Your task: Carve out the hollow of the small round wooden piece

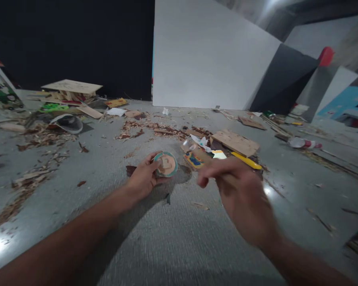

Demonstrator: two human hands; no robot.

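1. Nearest, in the lower right of the frame, the right hand hangs over the grey floor, blurred by motion. Its fingers are loosely spread and it holds nothing that shows; the fingertips point left toward the disc.

2. Just left of centre, the left hand rests low on the floor, its grip closed on a small round disc, teal at the rim with a tan shape in the middle. Fingers pinch the left edge and tilt the face toward the camera.

3. To work the disc well, the left hand should probably hold its rim steady and leave the face uncovered, while the right comes in slowly.

4. Beyond, right of centre, lie a yellow-handled tool, a cardboard piece and coloured scraps.

5. Further up, wood shavings are scattered, and a white board leans at the back.
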